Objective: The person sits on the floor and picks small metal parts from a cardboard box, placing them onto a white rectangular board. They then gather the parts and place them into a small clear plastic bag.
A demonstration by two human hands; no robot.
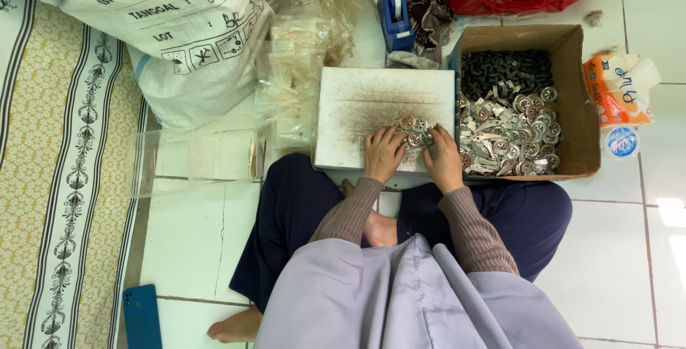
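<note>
Both hands, left hand [383, 152] and right hand [443, 160], rest fingers-down on about five round metal discs [413, 129] clustered between their fingertips on the white board [357, 106]; whether either grip closes on one is unclear.

Both hands, left [384, 152] and right [443, 157], rest palm-down side by side, fingers curled forward.

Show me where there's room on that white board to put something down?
The board is bare on its left and upper part, between the clear plastic bags and the cardboard box. It's crowded at the near right corner, where the left hand and right hand gather round metal discs.
</note>
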